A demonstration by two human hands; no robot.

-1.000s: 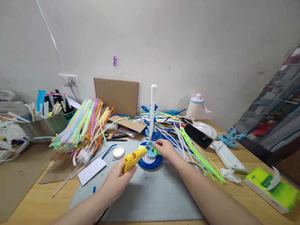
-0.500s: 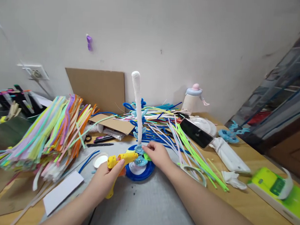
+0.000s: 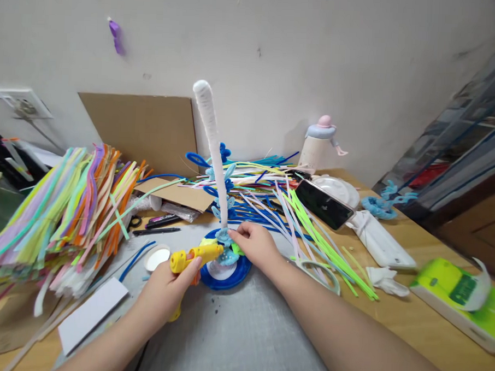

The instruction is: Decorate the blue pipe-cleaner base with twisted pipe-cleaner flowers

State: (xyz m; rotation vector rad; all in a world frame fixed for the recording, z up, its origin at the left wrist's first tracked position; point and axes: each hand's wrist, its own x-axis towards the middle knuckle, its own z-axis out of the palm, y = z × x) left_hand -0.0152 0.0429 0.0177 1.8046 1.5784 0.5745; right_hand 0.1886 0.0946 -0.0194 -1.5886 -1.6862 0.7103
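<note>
My left hand [image 3: 164,291] is closed round a yellow glue gun [image 3: 199,259], its nozzle against light-blue pipe-cleaner petals [image 3: 228,256] at the foot of a white fuzzy post [image 3: 217,157]. The post rises, leaning slightly left, from a round base ringed in dark blue [image 3: 235,282] with a white centre. My right hand [image 3: 256,245] pinches the light-blue fuzzy piece at the post's foot between thumb and fingers. Bright green and yellow bits sit beside the petals. Blue pipe-cleaner loops [image 3: 197,159] show behind the post.
Bundled coloured pipe cleaners [image 3: 66,210] lie left, loose green ones [image 3: 327,243] right. Scissors [image 3: 319,273], a phone [image 3: 324,203], a white power bank-like block [image 3: 382,240] and a green box [image 3: 456,298] lie to the right. A bottle [image 3: 317,142] stands by the wall.
The view has shifted, so the scene sits a little higher and further left. The post appears to lean more to the left. Both hands keep their holds.
</note>
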